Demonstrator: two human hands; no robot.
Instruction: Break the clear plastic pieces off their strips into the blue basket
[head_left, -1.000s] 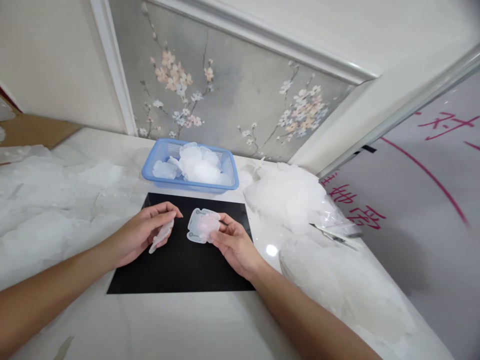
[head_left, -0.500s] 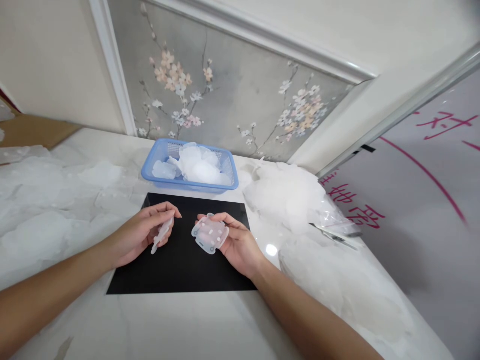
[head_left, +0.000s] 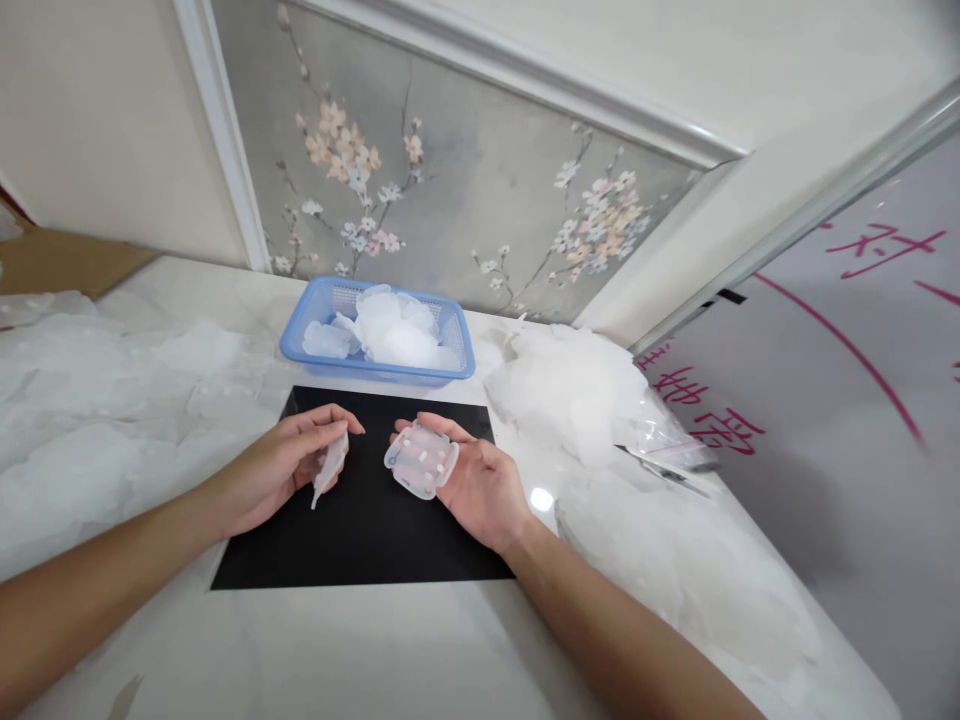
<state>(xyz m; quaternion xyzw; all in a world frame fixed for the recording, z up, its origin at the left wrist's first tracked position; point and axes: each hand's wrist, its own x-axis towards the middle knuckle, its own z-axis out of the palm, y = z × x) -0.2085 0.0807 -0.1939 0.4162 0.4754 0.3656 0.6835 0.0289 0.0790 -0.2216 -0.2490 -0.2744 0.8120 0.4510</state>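
Note:
My left hand is closed on a thin translucent piece, seen nearly edge-on above the left part of a black mat. To its right, my right hand is turned palm up. A flat translucent piece with scalloped edges and small white spots rests on its fingers, and the thumb lies back from it. The two hands are apart. Behind the mat stands a blue basket holding several similar whitish pieces.
Heaps of translucent pieces cover the left of the white table. More lie in a right-hand pile and nearer right. Scissors or tweezers lie by a clear bag. A whiteboard borders the right side.
My right hand has opened, its thumb moving off the piece, which now lies tilted differently on the fingers. The piece in my left hand has turned slightly.

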